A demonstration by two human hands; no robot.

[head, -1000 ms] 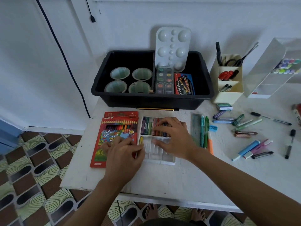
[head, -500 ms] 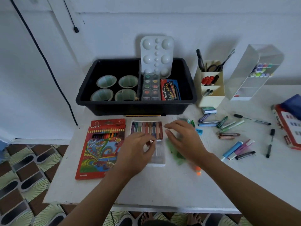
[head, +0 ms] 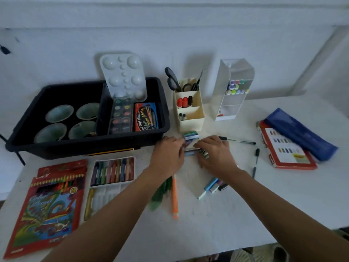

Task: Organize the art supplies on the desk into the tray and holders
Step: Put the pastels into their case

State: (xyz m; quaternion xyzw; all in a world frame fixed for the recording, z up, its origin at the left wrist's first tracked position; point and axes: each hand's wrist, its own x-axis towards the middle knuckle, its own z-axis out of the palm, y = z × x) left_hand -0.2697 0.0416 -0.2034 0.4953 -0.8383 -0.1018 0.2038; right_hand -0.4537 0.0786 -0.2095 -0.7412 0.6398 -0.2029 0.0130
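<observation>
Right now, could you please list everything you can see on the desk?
black tray: one, black, back left
cups: four, pale green, in tray's left part
palette: one, white, leaning at tray's back
watercolour set: one, multicoloured, in tray
brush box: one, red and blue, in tray
cream holder: one, cream, right of tray
clear holder: one, clear, beside cream holder
pencil box: one, red, front left
crayon tray: one, white, right of pencil box
orange pen: one, orange, centre front
loose markers: several, mixed, desk centre
black pens: two, black, right of loose markers
red box: one, red, far right
blue pouch: one, blue, overlapping red box
left hand: one, touching loose markers
right hand: one, curled over loose markers
</observation>
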